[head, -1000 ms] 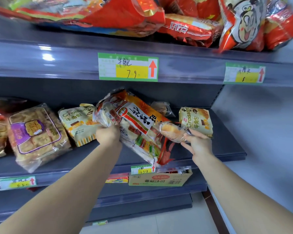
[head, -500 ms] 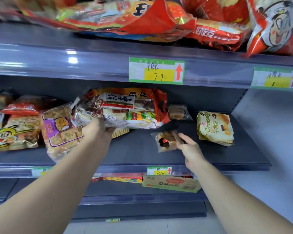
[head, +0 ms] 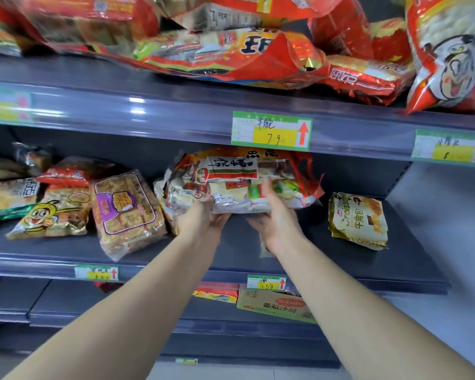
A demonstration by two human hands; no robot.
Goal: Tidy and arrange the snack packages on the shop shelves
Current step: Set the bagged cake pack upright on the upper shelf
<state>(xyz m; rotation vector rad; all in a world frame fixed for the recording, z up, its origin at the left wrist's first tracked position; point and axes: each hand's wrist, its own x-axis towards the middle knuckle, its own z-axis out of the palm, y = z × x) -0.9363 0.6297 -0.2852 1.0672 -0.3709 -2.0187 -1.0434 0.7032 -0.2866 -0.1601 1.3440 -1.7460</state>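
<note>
1. Head view. The bag [head: 239, 182] is big and puffy, full of small wrapped snacks. It lies sideways between both hands and seems lifted a little above the shelf [head: 340, 264].
2. The left hand [head: 200, 219] holds the bag's bottom left edge. Its fingertips go behind the bag, so I cannot tell how they lie. Its thumb sticks out sideways under the edge.
3. The right hand [head: 280, 226] is at the bottom right part. Its fingers [head: 268, 189] are close together and almost straight, flat against the front. Its thumb points out below the bag.
4. The bag is shiny and crinkly, red and orange with see-through parts. I think it is light for its size but floppy, and the film looks slippery.
5. The snacks inside may crack, so a hard squeeze would be bad. The best hold is low down, one hand near each end, so the middle does not sag.
6. Just left of the left hand's fingers leans a purple pack [head: 126, 212], clear and bumpy. Well to the right of the right hand's fingers lies a croissant pack [head: 358, 220], flat and soft-looking.
7. Above the fingers is a green tag [head: 270, 133]. Higher up lie more red bags [head: 231, 58], shiny and crumpled.
</note>
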